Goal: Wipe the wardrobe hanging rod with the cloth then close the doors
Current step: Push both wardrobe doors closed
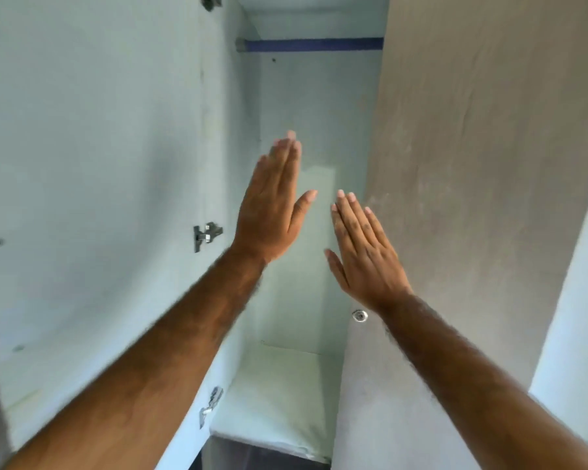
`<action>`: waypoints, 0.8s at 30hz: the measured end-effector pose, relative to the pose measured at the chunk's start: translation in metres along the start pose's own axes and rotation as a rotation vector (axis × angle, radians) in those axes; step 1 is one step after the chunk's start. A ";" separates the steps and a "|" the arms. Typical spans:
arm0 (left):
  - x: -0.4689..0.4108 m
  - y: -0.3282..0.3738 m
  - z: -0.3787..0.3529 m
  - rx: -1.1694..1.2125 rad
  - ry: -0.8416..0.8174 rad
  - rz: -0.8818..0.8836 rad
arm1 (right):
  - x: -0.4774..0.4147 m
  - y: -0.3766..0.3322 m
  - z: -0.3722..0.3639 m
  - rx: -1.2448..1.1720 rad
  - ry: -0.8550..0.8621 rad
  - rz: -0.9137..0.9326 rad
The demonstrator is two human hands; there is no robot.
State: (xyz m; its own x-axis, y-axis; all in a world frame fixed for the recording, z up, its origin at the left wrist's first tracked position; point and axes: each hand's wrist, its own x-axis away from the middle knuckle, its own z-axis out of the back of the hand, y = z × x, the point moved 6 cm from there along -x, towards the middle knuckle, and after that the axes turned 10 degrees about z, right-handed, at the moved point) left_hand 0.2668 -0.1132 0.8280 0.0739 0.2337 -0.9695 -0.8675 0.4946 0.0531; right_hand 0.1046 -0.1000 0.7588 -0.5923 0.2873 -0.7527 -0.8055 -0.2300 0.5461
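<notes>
A blue hanging rod (pixel 314 44) runs across the top of the pale wardrobe interior, partly cut off on the right by the right door (pixel 472 147). That beige door stands nearly shut across the opening. The left door (pixel 99 164) is swung open, its white inner face toward me. My left hand (pixel 272 205) is raised flat in front of the gap, fingers together, holding nothing. My right hand (pixel 364 252) is also flat and empty, just left of the right door's edge. No cloth is in view.
Metal hinges (pixel 206 235) sit on the left door's inner edge, with another hinge (pixel 211 403) lower down. A small round knob (pixel 359 315) is on the right door's edge. The wardrobe floor shelf (pixel 279 401) lies below. A white wall (pixel 577 317) stands at far right.
</notes>
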 end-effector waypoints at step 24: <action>0.203 -0.156 0.185 0.176 0.237 1.046 | -0.241 -0.247 0.119 -0.077 0.131 0.751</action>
State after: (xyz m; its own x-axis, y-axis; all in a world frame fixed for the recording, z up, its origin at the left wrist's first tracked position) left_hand 0.5083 0.0114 0.6674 -0.7740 0.4505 -0.4449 -0.3618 0.2619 0.8947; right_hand 0.4446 -0.0014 0.8489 -0.9696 -0.0832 -0.2301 -0.1817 -0.3853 0.9047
